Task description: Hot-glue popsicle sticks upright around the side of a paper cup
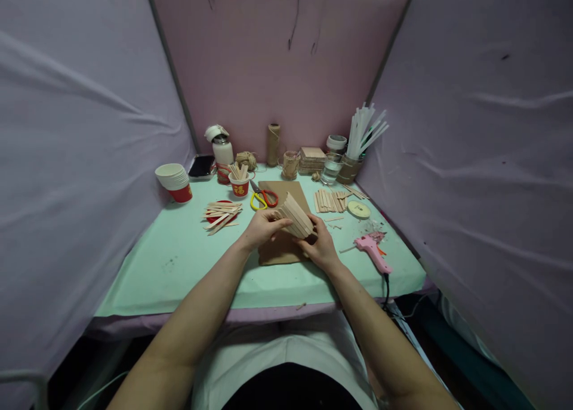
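Observation:
A small piece built of pale wooden sticks laid side by side (pixel 295 216) is tilted above a brown board (pixel 282 252). My left hand (pixel 265 228) grips its left side, with the thumb on its face. On its lower right side, my right hand (pixel 320 243) is closed around the edge. The far side of the piece is hidden. Red and yellow scissors (pixel 264 199) lie at the board's upper left. A row of loose wooden sticks (pixel 330 201) lies right of the board.
A pink glue gun (pixel 373 252) with a cord lies at the right, near a tape roll (pixel 359 209). Sticks cover a red plate (pixel 222 212) at the left. Stacked paper cups (pixel 175 183), a cup of sticks (pixel 239 184) and a water glass (pixel 331 170) stand farther back.

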Demonstrator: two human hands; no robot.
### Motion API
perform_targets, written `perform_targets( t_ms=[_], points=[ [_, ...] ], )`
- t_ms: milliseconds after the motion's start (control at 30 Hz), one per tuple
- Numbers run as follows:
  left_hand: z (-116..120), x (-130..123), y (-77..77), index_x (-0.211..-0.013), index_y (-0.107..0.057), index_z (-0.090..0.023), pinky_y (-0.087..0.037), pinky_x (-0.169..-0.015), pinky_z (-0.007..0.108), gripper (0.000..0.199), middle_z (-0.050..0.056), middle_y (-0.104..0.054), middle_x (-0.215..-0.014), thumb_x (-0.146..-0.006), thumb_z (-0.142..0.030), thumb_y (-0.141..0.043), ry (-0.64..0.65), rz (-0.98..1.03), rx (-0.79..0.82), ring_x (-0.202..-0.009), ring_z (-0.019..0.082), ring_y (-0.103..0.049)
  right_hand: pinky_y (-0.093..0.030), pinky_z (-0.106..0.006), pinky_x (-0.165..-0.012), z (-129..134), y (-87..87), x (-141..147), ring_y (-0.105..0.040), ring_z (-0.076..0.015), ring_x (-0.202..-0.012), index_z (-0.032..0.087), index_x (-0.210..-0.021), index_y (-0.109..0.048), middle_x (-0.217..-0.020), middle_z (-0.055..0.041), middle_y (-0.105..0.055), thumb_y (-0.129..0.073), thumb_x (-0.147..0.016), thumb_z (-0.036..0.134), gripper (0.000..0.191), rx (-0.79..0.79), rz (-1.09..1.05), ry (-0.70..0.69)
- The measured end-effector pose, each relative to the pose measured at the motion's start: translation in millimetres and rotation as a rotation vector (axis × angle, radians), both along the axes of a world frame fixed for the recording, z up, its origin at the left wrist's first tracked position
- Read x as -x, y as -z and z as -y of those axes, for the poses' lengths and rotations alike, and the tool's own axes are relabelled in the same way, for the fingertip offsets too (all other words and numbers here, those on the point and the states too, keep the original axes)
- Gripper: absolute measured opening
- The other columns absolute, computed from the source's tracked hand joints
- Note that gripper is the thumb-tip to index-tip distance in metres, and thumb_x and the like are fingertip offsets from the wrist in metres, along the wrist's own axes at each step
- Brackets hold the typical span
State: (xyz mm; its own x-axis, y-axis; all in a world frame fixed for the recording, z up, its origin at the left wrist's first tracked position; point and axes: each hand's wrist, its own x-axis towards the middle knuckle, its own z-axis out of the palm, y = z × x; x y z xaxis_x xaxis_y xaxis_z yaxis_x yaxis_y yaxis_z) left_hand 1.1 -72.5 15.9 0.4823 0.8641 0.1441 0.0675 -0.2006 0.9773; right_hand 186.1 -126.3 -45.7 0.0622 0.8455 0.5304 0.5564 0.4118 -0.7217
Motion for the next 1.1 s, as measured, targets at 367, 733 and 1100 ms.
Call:
perform_targets(
  t_ms=[367, 733, 1100],
  points=[
    [0.3, -0.2, 2.1, -0.06, -0.054, -0.014, -0.024, -0.037, 0.019, 0.044, -0.007, -0.045, -0.04, -0.069, -0.054, -0.072, -0.001, 0.028, 0.017, -0.034, 0.004, -0.037, -0.049, -0.042, -0.091, 0.5, 1.3, -0.1, -0.056, -0.0258, -0.109, 0.022, -0.126, -0.045, -0.12, -0.0111, -0.057, -0.072, -0.075, 0.03, 0.058, -0.023, 0.027, 0.01],
    [-2.8, 0.9, 4.2, -0.06, -0.054, -0.016, -0.022, -0.035, 0.019, 0.041, -0.007, -0.044, -0.036, -0.068, -0.052, -0.073, -0.063, 0.115, 0.079, -0.031, 0.005, -0.036, -0.048, -0.043, -0.092, -1.1, 4.6, -2.7, -0.055, -0.0262, -0.11, 0.023, -0.127, -0.044, -0.119, -0.0108, -0.056, -0.07, -0.076, 0.025, 0.057, -0.098, 0.089, 0.054],
    [0.7, -0.6, 6.5, -0.059, -0.053, -0.016, -0.024, -0.037, 0.019, 0.04, -0.008, -0.044, -0.039, -0.07, -0.048, -0.072, -0.088, 0.092, 0.011, -0.033, 0.005, -0.037, -0.047, -0.045, -0.095, -0.1, 5.0, -3.2, -0.054, -0.0269, -0.112, 0.022, -0.128, -0.042, -0.122, -0.012, -0.055, -0.068, -0.078, 0.023, 0.056, -0.11, 0.129, 0.043]
  ],
)
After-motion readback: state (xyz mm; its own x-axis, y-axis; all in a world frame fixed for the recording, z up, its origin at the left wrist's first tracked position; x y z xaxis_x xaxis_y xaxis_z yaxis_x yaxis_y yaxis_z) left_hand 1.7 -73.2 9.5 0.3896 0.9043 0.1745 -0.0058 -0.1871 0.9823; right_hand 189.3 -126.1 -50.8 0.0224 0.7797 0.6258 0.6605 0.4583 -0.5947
